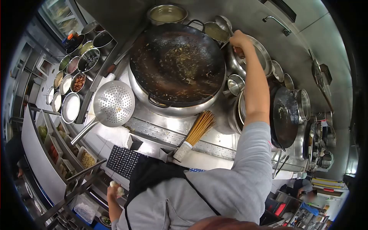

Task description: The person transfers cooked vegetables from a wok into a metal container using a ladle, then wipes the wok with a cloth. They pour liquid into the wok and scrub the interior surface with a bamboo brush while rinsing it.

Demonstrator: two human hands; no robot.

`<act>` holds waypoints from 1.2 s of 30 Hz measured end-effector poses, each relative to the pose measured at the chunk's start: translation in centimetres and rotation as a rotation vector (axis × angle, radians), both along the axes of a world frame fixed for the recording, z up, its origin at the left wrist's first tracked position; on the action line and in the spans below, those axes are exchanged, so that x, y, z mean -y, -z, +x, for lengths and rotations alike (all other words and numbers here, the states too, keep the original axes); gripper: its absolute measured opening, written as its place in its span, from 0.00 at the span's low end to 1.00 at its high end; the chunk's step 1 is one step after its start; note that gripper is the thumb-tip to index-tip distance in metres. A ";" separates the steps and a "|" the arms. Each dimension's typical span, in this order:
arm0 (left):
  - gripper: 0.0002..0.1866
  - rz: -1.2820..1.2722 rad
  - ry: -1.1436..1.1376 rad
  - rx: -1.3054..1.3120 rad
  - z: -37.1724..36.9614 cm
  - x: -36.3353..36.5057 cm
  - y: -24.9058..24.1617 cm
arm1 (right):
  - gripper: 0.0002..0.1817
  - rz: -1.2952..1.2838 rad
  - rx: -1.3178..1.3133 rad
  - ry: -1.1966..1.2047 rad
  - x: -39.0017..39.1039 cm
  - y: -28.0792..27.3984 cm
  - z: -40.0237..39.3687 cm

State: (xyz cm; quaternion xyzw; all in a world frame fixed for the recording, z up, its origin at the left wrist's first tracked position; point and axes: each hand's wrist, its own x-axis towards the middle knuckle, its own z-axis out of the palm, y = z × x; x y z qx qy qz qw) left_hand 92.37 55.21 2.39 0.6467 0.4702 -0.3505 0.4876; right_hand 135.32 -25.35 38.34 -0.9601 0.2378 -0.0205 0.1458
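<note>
head | R hand [239, 39] fingers gripping ladle [224, 23] over wok [177, 63] | L hand [115, 189] fingers pinching sth pale

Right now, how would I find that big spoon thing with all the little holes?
Start at the big dark wok in the middle of the steel cooktop. Look just to its left: the perforated skimmer lies there on the counter, its long handle pointing down toward the ingredient trays. Unlike the round seasoning bowls beside it, it is a shallow steel disc dotted all over with holes.
</note>
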 end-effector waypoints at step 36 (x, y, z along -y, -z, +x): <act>0.13 0.321 0.331 0.193 6.1 4.4 -1.9 | 0.13 0.111 0.130 0.122 -1.5 8.1 0.1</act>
